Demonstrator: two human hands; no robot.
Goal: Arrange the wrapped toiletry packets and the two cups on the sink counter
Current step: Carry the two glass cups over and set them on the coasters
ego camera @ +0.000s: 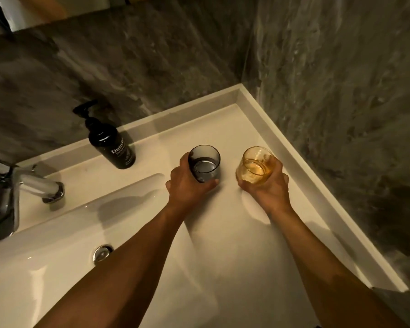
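- A chrome mixer tap stands at the far left over the white basin, whose round chrome overflow cap shows on the inner wall.
- A black pump bottle of hand wash with white lettering stands upright at the back of the white bench, well apart from the cups.
- The left hand grips a smoky grey clear tumbler round its lower wall, thumb on the near side and fingers curled behind. The tumbler is upright and looks empty; whether its base touches the bench I cannot tell.
- The right hand is closed round an amber clear tumbler, just beside the grey one, and holds it slightly tilted. It also looks empty.
- Both cups appear rigid, light and smooth, probably breakable on the hard bench. A wrap round the lower wall suits them; I would set them down gently.
- No wrapped toiletry packets are in view, so that part of the task seems not yet done.
- The raised white rim bounds the bench at the right.
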